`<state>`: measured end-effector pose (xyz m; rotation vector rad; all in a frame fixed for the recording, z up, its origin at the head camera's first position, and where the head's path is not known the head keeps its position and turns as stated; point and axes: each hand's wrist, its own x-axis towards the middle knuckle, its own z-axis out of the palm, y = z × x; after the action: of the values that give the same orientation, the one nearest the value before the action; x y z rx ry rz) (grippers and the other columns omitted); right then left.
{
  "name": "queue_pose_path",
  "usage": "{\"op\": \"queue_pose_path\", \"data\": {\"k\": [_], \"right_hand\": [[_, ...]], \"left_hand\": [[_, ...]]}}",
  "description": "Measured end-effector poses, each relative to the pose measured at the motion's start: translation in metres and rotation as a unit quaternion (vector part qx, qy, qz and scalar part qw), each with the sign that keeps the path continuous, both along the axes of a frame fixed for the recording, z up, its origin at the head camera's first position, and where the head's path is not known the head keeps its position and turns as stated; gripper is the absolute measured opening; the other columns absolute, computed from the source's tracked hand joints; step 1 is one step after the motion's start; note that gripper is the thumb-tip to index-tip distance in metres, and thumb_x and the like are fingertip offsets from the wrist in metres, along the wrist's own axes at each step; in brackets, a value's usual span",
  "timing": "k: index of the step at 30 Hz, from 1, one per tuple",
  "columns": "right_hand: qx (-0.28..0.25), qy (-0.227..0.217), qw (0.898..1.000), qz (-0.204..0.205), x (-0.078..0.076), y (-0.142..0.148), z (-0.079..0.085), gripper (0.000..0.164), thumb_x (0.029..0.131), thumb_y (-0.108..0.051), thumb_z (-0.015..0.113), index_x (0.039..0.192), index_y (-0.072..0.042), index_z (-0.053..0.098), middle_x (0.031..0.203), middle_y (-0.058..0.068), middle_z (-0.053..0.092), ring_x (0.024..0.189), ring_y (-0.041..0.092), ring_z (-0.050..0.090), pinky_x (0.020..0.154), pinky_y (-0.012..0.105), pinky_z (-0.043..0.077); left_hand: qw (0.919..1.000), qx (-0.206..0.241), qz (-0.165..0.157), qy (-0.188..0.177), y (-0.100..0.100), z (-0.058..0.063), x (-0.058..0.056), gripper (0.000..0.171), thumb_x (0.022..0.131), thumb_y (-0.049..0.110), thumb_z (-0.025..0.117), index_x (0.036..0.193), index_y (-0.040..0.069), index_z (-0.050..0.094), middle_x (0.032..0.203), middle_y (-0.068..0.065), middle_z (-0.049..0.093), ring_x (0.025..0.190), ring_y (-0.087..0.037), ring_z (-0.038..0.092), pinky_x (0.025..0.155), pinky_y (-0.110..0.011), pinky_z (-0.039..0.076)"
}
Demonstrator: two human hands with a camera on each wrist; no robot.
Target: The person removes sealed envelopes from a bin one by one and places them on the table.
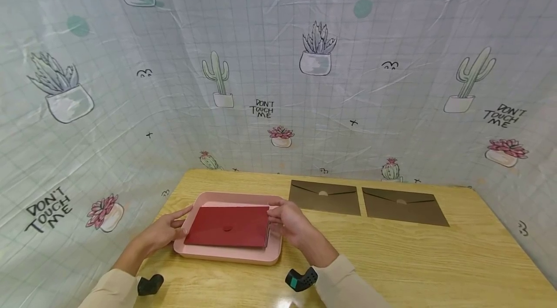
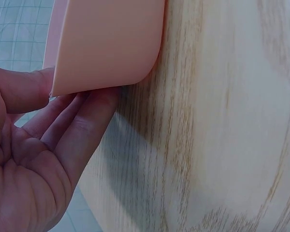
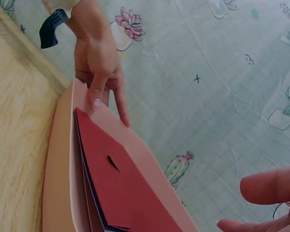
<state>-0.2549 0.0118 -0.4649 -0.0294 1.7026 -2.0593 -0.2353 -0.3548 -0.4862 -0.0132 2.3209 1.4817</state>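
In the head view, a red envelope (image 1: 213, 230) lies inside a pink tray (image 1: 222, 254), its long axis running left to right along the tray's own length; the right hand (image 1: 292, 222) is the nearer one, its fingertips over the tray's right end, just beside the envelope's short right edge, so the envelope lies straight to the left of them. The left hand (image 1: 162, 231) is at the tray's opposite end, by the left rim. To the right, past the right hand and toward the back of the wooden table (image 1: 417, 264), two brown envelopes lie side by side, the left one (image 1: 324, 202) near the tray and the right one (image 1: 404, 210) farther off. A patterned sheet (image 1: 330, 110) hangs behind. In the left wrist view, the left hand grips the tray at a corner, thumb at the rim and the other fingers reaching toward the underside; whether they bear any weight I cannot tell. In the right wrist view, the right hand's two visible digits are parted with nothing between them, apart from the tray and envelope there; the rest of that hand is out of the picture. Darker layers (image 3: 91, 182) show under the red envelope's edge, and the tray's wall stands around them, so fingers reach that edge only from over the rim.
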Motion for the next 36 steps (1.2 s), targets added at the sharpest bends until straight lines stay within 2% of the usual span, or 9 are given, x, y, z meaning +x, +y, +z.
{"op": "queue_pose_path", "data": {"k": [5,8,12,15,19,22,28,32,36], "right_hand": [[0.000,0.001,1.000,-0.012,-0.002,-0.002,-0.002,0.051,0.099,-0.002,0.051,0.149,0.007,0.042,0.116,0.015,0.058,0.105,0.024,0.054,0.100,0.042,0.050],[-0.005,0.014,1.000,-0.026,-0.001,-0.005,-0.005,0.050,0.096,0.002,0.054,0.145,0.009,0.044,0.108,0.011,0.060,0.094,0.019,0.057,0.092,0.037,0.053],[0.016,0.051,0.998,-0.038,0.001,-0.010,-0.009,0.055,0.089,0.006,0.059,0.143,0.010,0.046,0.129,0.024,0.058,0.093,0.018,0.061,0.088,0.035,0.059],[0.044,0.074,0.996,-0.037,0.003,-0.013,-0.013,0.063,0.085,0.008,0.064,0.145,0.009,0.047,0.147,0.033,0.047,0.102,0.024,0.065,0.091,0.040,0.062],[0.065,0.094,0.993,-0.029,0.006,-0.019,-0.018,0.068,0.081,0.011,0.071,0.146,0.007,0.050,0.157,0.030,0.043,0.116,0.035,0.068,0.091,0.044,0.063],[0.064,0.104,0.992,-0.017,0.007,-0.023,-0.021,0.071,0.078,0.014,0.075,0.145,0.005,0.053,0.158,0.026,0.047,0.120,0.037,0.067,0.088,0.041,0.063],[0.050,0.105,0.993,-0.022,0.006,-0.026,-0.029,0.073,0.074,0.022,0.073,0.142,-0.002,0.059,0.146,0.022,0.061,0.106,0.027,0.068,0.073,0.034,0.064],[0.050,0.100,0.993,-0.027,0.006,-0.024,-0.030,0.073,0.075,0.022,0.071,0.142,-0.004,0.061,0.146,0.022,0.061,0.093,0.023,0.071,0.065,0.032,0.063],[0.044,0.096,0.994,-0.023,0.006,-0.022,-0.028,0.072,0.076,0.022,0.071,0.143,-0.004,0.061,0.147,0.023,0.060,0.088,0.022,0.073,0.064,0.031,0.063]], "left_hand": [[0.9999,0.005,-0.008,0.006,-0.002,-0.001,0.000,0.082,0.098,-0.008,0.057,0.166,0.002,0.012,0.158,-0.042,0.033,0.134,-0.052,0.057,0.101,-0.053,0.058],[0.9999,0.008,-0.012,0.009,-0.003,-0.002,0.000,0.082,0.097,-0.008,0.056,0.166,0.001,0.012,0.157,-0.043,0.033,0.134,-0.052,0.057,0.101,-0.053,0.058],[0.9999,0.007,-0.010,0.011,-0.002,-0.001,0.001,0.083,0.097,-0.008,0.056,0.166,0.001,0.012,0.157,-0.043,0.034,0.135,-0.053,0.057,0.101,-0.053,0.058],[0.9999,0.005,-0.007,0.009,-0.001,-0.001,0.002,0.083,0.097,-0.008,0.057,0.166,0.001,0.012,0.157,-0.043,0.035,0.135,-0.053,0.056,0.101,-0.053,0.058],[1.0000,-0.002,0.001,0.008,0.000,-0.001,0.002,0.083,0.097,-0.007,0.058,0.167,0.003,0.014,0.158,-0.041,0.035,0.135,-0.053,0.057,0.101,-0.054,0.058],[0.9999,-0.003,0.007,0.007,0.001,-0.002,0.002,0.083,0.097,-0.008,0.058,0.167,0.004,0.015,0.158,-0.041,0.035,0.135,-0.053,0.057,0.101,-0.054,0.058],[1.0000,0.002,-0.005,0.009,-0.001,-0.003,0.000,0.084,0.096,-0.008,0.059,0.166,0.002,0.013,0.158,-0.042,0.033,0.137,-0.054,0.054,0.102,-0.054,0.057],[0.9998,0.000,-0.015,0.016,-0.001,-0.002,0.000,0.084,0.096,-0.008,0.059,0.166,0.000,0.012,0.157,-0.043,0.033,0.137,-0.056,0.053,0.103,-0.054,0.056],[0.9998,-0.005,-0.011,0.017,-0.002,-0.001,0.000,0.083,0.096,-0.008,0.059,0.166,0.000,0.014,0.158,-0.043,0.032,0.138,-0.056,0.051,0.103,-0.053,0.057]]}}
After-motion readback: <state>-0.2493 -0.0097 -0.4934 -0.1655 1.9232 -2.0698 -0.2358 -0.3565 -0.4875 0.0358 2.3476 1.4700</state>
